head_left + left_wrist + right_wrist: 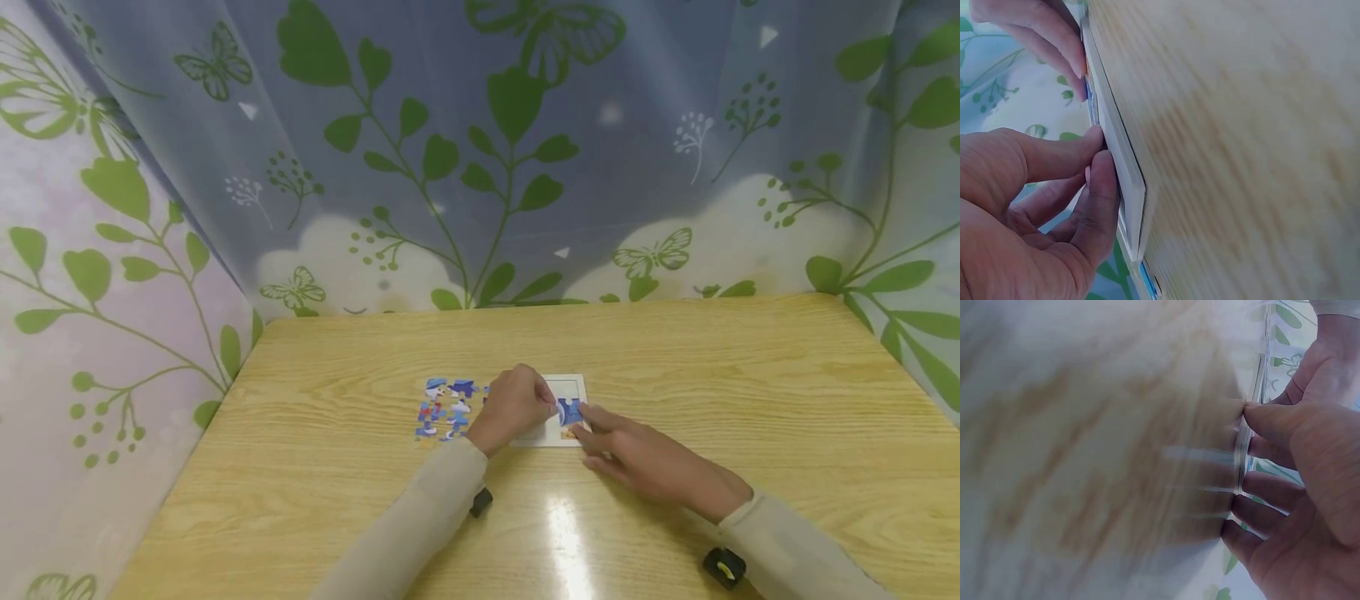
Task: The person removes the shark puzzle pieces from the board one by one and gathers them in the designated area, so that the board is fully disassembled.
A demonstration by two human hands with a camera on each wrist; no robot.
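A white puzzle tray (573,377) lies on the wooden table, with blue puzzle pieces (572,408) fitted along its right side. My left hand (517,406) reaches over the tray and pinches a small puzzle piece (560,411) between thumb and fingertip, beside the fitted ones. In the left wrist view, the same hand (1041,206) is low against the tray's edge (1125,169), and its fingers mostly hide the piece. My right hand (645,454) touches the tray's right edge and the pieces there with fairly straight fingers. In the right wrist view, its fingertips (1229,528) meet the tabletop.
Several loose puzzle pieces (444,408) lie spread left of the tray, some partly behind my left hand. The wooden table (337,358) extends around them. A patterned curtain (450,167) hangs along the table's back and sides.
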